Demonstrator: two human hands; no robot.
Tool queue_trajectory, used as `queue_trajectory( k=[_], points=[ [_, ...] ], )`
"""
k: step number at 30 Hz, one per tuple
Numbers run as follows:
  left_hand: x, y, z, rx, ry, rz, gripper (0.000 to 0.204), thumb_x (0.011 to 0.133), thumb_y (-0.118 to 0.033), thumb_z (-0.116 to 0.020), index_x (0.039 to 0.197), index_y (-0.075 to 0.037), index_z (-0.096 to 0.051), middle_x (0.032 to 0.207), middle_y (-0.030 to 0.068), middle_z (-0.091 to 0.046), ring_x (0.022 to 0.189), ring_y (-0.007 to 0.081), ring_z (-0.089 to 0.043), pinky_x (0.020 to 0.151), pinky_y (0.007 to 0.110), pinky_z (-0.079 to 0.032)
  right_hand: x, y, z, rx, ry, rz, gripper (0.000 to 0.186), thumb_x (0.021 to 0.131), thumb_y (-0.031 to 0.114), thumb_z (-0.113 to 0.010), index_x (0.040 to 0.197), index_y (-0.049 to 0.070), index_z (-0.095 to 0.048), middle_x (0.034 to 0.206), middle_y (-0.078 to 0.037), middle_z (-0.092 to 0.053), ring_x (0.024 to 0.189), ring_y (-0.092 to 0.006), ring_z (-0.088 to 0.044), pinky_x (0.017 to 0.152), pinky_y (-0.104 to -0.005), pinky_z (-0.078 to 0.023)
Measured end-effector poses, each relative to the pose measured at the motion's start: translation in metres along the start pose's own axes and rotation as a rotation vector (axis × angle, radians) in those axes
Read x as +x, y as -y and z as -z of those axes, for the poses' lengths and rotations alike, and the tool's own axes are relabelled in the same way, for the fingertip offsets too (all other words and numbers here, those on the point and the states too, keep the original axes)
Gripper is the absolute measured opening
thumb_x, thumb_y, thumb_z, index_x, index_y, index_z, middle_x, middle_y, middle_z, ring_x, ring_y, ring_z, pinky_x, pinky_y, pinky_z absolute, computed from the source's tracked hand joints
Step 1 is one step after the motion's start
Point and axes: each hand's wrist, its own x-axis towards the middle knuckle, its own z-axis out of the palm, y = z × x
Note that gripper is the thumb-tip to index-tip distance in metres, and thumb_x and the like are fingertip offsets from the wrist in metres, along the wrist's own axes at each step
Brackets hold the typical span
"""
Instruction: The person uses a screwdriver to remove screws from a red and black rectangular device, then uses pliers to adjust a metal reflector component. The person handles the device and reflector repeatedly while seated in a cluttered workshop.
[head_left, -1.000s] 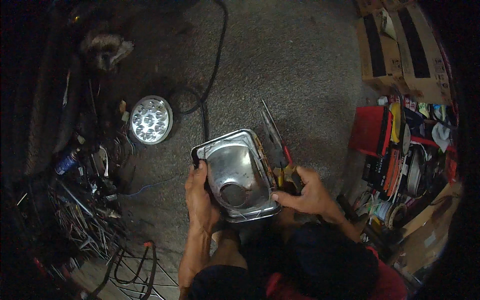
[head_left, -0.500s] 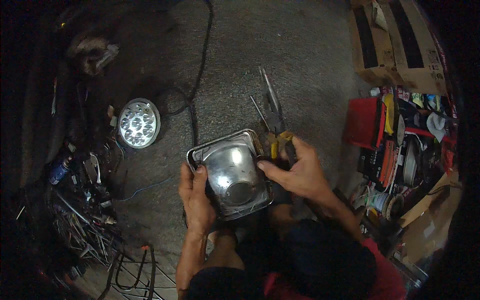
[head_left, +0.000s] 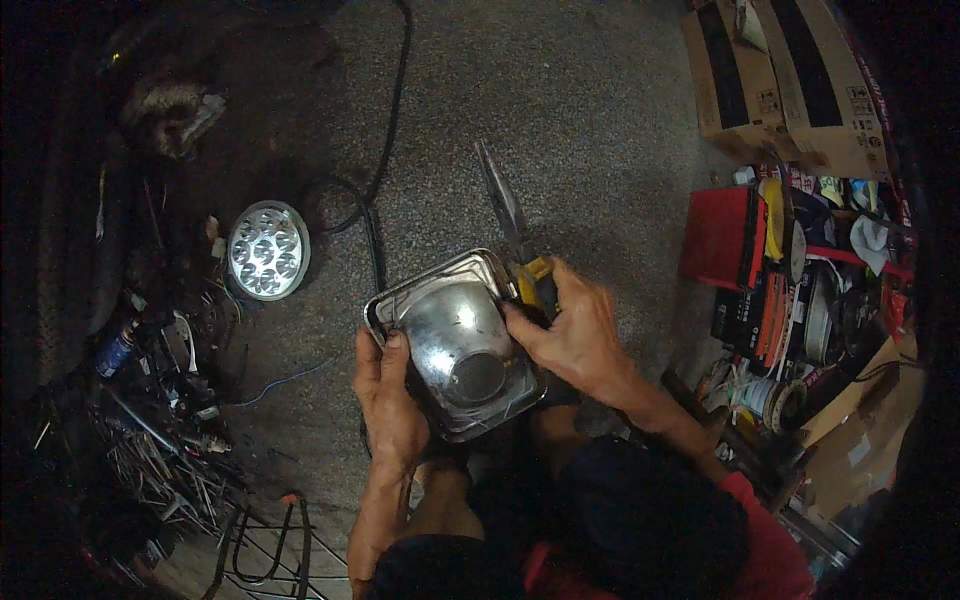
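My left hand (head_left: 392,400) grips the left edge of a shiny square metal headlamp shell (head_left: 440,340), thumb on top and fingers underneath. Its rounded bowl bulges in the middle, with a dark round patch low on it. At the shell's upper right, my right hand (head_left: 575,330) is closed around the yellow and black handles of tin snips (head_left: 507,205). The snips' long blades point away from me, beyond the shell's far rim, and look closed together. My right thumb rests by the shell's right rim. Some of the right fingers and the handle ends are hidden.
A round multi-LED lamp (head_left: 268,251) shines on the floor at left, beside a black cable (head_left: 385,165). Loose tools and a blue can (head_left: 117,352) crowd the left. Cardboard boxes (head_left: 790,80), a red box (head_left: 722,238) and wire spools (head_left: 780,405) line the right.
The snips' blades were spread and now look closed together, swung leftward. My right hand has shifted slightly left and up. The shell is still held, turned a little.
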Motion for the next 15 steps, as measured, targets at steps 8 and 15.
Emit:
queue_trajectory(
  k=[8,15],
  points=[
    [0.0011,-0.0003,-0.0003,-0.043,-0.013,0.067,0.029,0.094,-0.018,-0.049,0.118,0.000,-0.049,0.106,0.0072,-0.057,0.096,0.0149,-0.052,0.088,0.030,-0.041,0.0037,-0.0043,-0.0001,0.058,-0.007,-0.032,0.037,0.070,0.025,-0.071,0.095,0.001,-0.059,0.072,-0.017,-0.063,0.061,-0.0313,-0.063,0.057,-0.0404,-0.050],
    [0.0034,0.0009,0.0034,-0.096,0.023,0.140,0.030,0.094,-0.019,-0.049,0.119,-0.003,-0.050,0.108,0.0071,-0.057,0.099,0.0160,-0.054,0.088,0.032,-0.043,0.0011,-0.0045,0.0026,0.196,0.014,-0.100,0.040,0.070,0.024,-0.071,0.098,0.000,-0.059,0.074,-0.017,-0.064,0.061,-0.0301,-0.064,0.058,-0.0382,-0.050]
  ],
)
